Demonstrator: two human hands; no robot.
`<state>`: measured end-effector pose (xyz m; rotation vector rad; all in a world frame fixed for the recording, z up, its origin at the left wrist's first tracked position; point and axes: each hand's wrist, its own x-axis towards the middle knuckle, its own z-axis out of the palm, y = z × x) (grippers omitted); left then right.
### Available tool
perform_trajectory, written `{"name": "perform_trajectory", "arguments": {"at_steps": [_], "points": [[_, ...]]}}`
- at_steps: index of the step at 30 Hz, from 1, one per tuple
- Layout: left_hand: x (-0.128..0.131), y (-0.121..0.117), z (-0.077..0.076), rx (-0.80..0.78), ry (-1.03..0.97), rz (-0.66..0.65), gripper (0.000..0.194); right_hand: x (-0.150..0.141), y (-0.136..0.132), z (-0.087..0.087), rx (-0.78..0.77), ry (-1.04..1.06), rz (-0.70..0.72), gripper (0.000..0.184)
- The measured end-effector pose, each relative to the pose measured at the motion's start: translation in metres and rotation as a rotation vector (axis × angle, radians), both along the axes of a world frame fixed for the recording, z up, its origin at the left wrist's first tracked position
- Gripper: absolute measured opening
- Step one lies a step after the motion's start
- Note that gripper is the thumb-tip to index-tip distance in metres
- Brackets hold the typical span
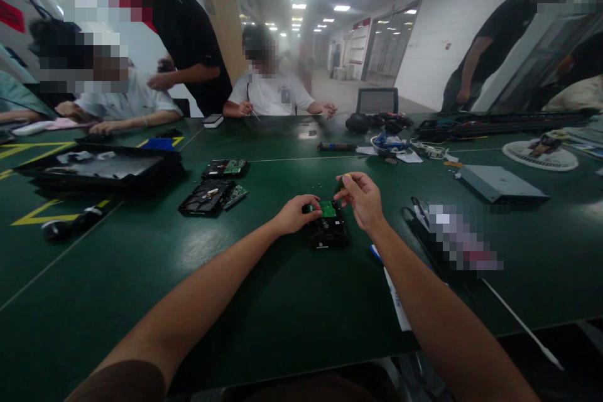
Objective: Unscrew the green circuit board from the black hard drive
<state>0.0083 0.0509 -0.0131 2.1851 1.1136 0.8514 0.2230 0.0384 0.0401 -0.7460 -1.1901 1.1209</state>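
The drive (328, 235) lies flat on the table (264, 339) straight ahead of the person, its green board (328, 208) showing at the far end and its near part a dark, dull casing with rounded relief. The left hand (296, 215) curls at its left edge, fingertips touching beside the board; whether it clasps or merely steadies cannot be told. The right hand (362, 198) is raised over the far right corner, thumb and forefinger brought together as in a pinch; a yellowish speck shows there, but what they grasp, if anything, is too small to make out. The step in hand seems to be fine work on the board side, perhaps at its fastenings; the next move would call for a still drive and a light, exact fingertip touch. Just beyond lie tiny bits (319, 186), likely screws. Further left are an opened drive (205, 198), black and moulded, a loose board (235, 196) leaning by it, and another drive (225, 168) with green showing. Outward, the table's green top has a soft sheen; at right stand a smooth grey metal box (502, 182) and a round, ribbed white grille (513, 154).
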Motion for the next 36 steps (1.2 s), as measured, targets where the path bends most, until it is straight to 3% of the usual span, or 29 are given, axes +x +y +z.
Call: {"name": "perform_trajectory", "arguments": {"at_steps": [6,10,14,23,32,36], "points": [[0.0003,0.0015,-0.0014,0.0,0.007,0.0,0.014,0.0002,-0.0008,0.0003,-0.014,0.07,0.068,0.029],[0.0009,0.0021,-0.0028,0.016,0.0,-0.002,0.014,0.0028,0.0018,-0.0003,-0.012,0.016,0.032,0.035],[0.0013,0.0014,-0.0025,0.026,0.001,-0.003,0.014,0.003,0.0026,-0.0009,0.008,-0.003,0.004,0.029],[0.0003,0.0007,-0.001,0.022,0.015,-0.001,0.014,0.0028,-0.0005,0.0007,0.003,0.07,0.089,0.027],[0.001,0.001,0.0001,0.017,0.006,-0.002,0.014,0.0028,0.0011,0.0009,0.008,0.008,0.004,0.027],[0.0003,0.0009,-0.0013,0.028,-0.001,-0.004,0.014,0.0014,0.0002,0.0011,0.007,0.062,0.054,0.025]]}}
